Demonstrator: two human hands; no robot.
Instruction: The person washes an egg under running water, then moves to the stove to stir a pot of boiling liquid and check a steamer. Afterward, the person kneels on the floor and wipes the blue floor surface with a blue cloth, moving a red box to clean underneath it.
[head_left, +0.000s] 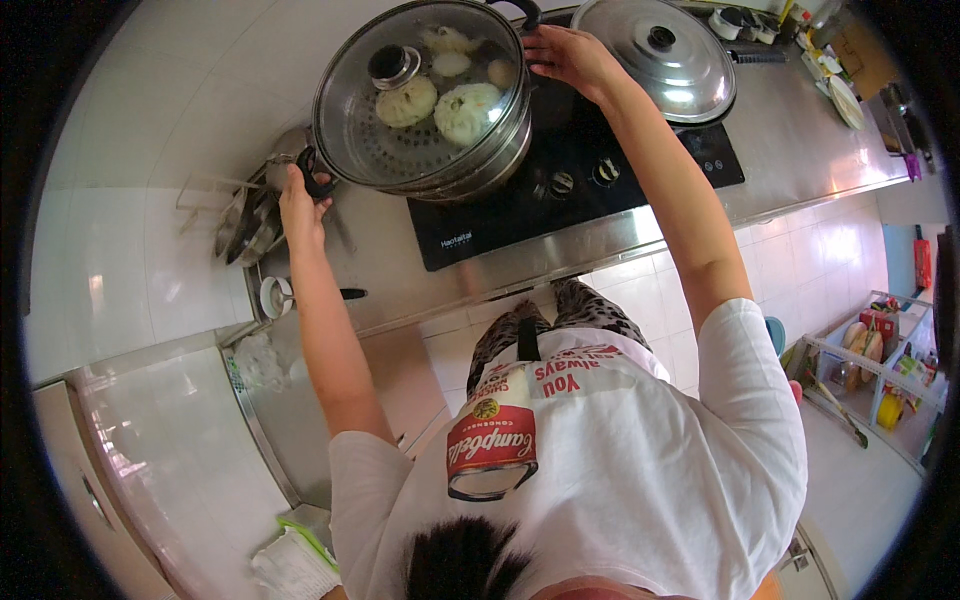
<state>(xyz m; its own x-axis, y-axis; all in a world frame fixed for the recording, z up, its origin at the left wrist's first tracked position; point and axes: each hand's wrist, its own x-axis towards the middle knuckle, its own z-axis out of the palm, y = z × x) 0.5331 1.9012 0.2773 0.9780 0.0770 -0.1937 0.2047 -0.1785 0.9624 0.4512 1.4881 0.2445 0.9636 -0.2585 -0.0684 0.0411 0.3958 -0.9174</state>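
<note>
A stainless steel steamer pot with a domed glass lid is over the left part of a black glass gas hob. Through the lid I see two large steamed buns and several smaller pieces of food on a perforated steamer tray. My left hand is curled around the black left handle. At the far right side, my right hand reaches to the steamer, just below the black right handle. Its fingers meet the pot's side; whether they grip is partly hidden.
A wok with a domed metal lid covers the hob's right part. Pans hang by the left wall, above a white cup. Plates and condiment jars stand on the counter to the right. A storage rack is at lower right.
</note>
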